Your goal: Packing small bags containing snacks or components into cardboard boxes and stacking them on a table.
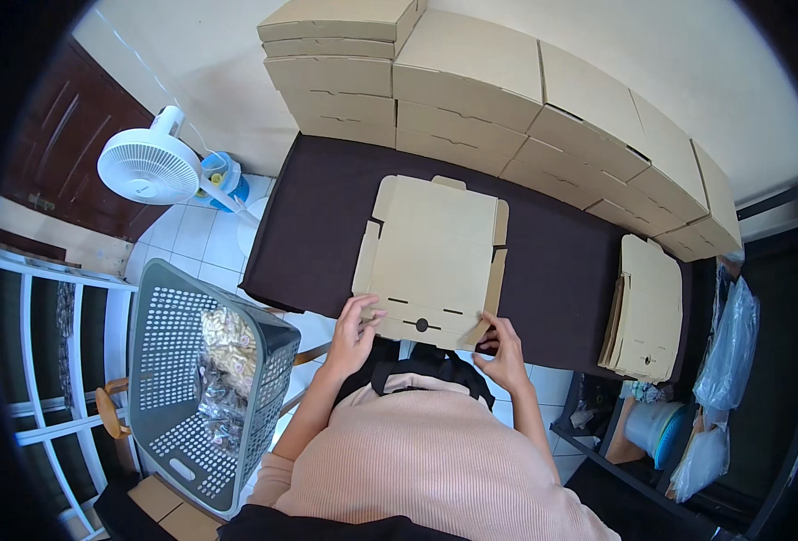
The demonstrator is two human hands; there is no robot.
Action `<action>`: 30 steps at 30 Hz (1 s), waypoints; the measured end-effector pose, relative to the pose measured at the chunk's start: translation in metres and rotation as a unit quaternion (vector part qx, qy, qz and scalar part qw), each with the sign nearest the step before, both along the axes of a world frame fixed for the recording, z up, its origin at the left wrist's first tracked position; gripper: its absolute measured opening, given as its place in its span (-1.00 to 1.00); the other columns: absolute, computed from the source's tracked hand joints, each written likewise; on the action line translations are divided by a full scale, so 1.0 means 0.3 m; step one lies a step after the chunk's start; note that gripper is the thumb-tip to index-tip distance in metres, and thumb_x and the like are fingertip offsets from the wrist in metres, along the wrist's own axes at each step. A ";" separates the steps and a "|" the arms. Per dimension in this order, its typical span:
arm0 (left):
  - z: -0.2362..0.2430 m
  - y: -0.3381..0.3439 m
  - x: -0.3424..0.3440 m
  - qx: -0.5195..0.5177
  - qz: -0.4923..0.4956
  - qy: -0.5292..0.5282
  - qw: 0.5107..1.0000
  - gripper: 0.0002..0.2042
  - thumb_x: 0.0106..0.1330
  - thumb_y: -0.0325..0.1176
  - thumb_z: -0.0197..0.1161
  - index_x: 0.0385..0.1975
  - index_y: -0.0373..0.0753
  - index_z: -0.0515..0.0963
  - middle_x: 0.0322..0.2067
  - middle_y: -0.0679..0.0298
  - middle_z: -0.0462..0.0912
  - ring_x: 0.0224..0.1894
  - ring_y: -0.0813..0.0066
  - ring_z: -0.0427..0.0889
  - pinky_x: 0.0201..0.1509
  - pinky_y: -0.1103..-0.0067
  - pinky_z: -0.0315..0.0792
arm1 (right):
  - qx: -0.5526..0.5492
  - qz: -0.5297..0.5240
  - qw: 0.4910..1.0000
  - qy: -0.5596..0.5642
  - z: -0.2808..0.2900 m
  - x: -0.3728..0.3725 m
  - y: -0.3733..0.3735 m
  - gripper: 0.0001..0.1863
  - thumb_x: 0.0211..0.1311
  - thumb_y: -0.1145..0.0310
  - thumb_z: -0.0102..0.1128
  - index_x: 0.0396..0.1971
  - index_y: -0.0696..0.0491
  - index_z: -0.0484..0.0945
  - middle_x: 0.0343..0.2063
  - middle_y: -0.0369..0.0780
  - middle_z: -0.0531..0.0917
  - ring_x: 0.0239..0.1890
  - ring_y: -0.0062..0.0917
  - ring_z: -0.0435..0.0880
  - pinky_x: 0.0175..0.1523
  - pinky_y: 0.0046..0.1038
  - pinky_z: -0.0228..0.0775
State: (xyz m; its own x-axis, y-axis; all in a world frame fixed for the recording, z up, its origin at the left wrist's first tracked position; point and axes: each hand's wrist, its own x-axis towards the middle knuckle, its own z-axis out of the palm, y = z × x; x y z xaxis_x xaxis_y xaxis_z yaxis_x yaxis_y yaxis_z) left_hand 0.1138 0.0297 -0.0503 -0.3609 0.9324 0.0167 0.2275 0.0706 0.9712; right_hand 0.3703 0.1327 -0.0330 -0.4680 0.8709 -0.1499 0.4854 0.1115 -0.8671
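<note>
A flat, partly folded brown cardboard box [430, 243] lies on the dark table in front of me, its near edge at the table's front edge. A round dark hole and several slots mark its near part. My left hand [354, 335] is at the near left corner, fingers curled round the side flap. At the near right corner my right hand [504, 353] pinches a raised flap [482, 328] between thumb and fingers. The right side flap [496, 270] stands partly up along its edge.
Closed cardboard boxes [466, 81] are stacked along the table's far side. More flat cardboard pieces [651, 302] lie at the right end. A grey laundry basket [169, 311] with plastic-bagged items stands left, a white fan [151, 167] behind it. Clear plastic bags [728, 347] hang at the right.
</note>
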 end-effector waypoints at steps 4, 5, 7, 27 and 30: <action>0.004 0.036 -0.061 -0.005 -0.071 0.091 0.993 -0.61 0.09 -0.72 -0.12 -0.06 -0.35 0.42 -0.06 0.08 0.44 -0.11 0.24 0.57 -0.08 0.48 0.48 | 0.099 0.017 0.994 -0.038 -0.001 0.023 0.040 -0.66 -0.04 0.61 0.15 -0.17 0.11 0.52 -0.43 -0.16 0.47 -0.40 -0.38 0.54 -0.27 -0.42 0.42; 0.006 0.047 -0.078 0.005 -0.103 0.195 0.975 -0.62 0.10 -0.69 -0.06 -0.05 -0.31 0.43 -0.06 0.10 0.45 -0.13 0.24 0.57 -0.10 0.48 0.48 | 0.155 0.027 0.985 -0.067 -0.001 0.023 0.049 -0.73 -0.01 0.58 0.14 -0.23 0.11 0.56 -0.45 -0.17 0.47 -0.40 -0.34 0.54 -0.28 -0.39 0.40; 0.017 0.068 -0.099 0.002 -0.096 0.254 0.962 -0.62 0.11 -0.65 0.00 -0.04 -0.26 0.45 -0.11 0.13 0.47 -0.16 0.24 0.57 -0.13 0.48 0.48 | 0.165 0.017 0.981 -0.099 0.040 -0.006 0.055 -0.81 0.03 0.50 0.16 -0.30 0.07 0.60 -0.45 -0.18 0.48 -0.40 -0.30 0.52 -0.27 -0.37 0.39; 0.011 0.139 -0.152 0.070 -0.170 0.375 0.909 -0.82 -0.03 -0.39 0.29 -0.38 -0.17 0.55 -0.37 0.35 0.56 -0.29 0.40 0.50 -0.12 0.49 0.36 | 0.302 0.173 0.931 -0.114 0.041 -0.042 0.096 -0.55 -0.22 0.17 0.39 -0.31 0.08 0.47 -0.28 -0.21 0.54 -0.24 -0.34 0.53 -0.14 -0.37 0.38; 0.062 0.120 -0.168 0.077 -0.243 0.341 0.905 -0.75 -0.07 -0.33 0.33 -0.35 -0.18 0.54 -0.19 0.35 0.53 -0.14 0.37 0.44 -0.03 0.51 0.35 | 0.296 0.207 0.921 -0.145 0.025 -0.021 0.097 -0.42 -0.27 0.06 0.42 -0.24 0.07 0.45 -0.19 -0.20 0.51 -0.16 -0.35 0.50 -0.08 -0.37 0.37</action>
State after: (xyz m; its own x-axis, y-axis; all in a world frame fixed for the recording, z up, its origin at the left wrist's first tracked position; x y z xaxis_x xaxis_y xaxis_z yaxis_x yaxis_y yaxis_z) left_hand 0.0634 0.0656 -0.0316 0.2349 0.9460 0.2233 0.7451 -0.3228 0.5836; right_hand 0.3640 0.1618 -0.0256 -0.7931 0.5966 0.1229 0.4974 0.7507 -0.4348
